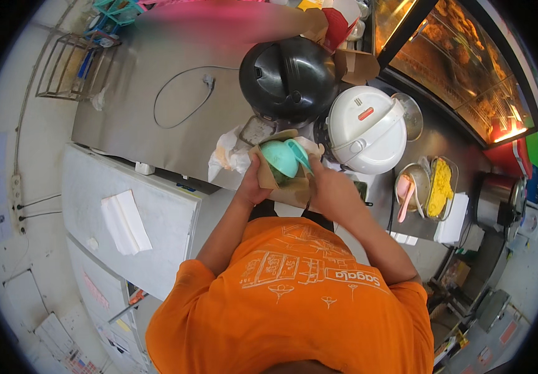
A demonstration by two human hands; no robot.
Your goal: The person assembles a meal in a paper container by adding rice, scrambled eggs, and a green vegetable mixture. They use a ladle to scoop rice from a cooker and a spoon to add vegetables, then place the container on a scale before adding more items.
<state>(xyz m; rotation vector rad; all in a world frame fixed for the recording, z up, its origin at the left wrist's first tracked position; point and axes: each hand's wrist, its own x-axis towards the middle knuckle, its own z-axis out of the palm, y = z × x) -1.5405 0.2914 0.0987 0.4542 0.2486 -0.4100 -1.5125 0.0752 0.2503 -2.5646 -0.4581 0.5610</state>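
A brown paper food box [267,173] stands in front of my waist, lined with pale paper, with my left hand [254,184] closed on its left side. Over the box's opening is a mint-green plastic scoop [279,159] with a rounded bowl, tilted. Its turquoise handle runs toward my right hand [329,189], whose fingers are closed around the handle's end at the box's right side. Something dark green shows beneath the scoop; what it is stays unclear. Crumpled white paper [228,156] lies just left of the box.
Beyond the box stand a black rice cooker [289,78] and a white rice cooker [368,128]. A glass dish of yellow food [441,189] and a metal bowl with a pink utensil [408,186] sit right. A lit food cabinet [462,62] is far right; a cable [156,109] lies left.
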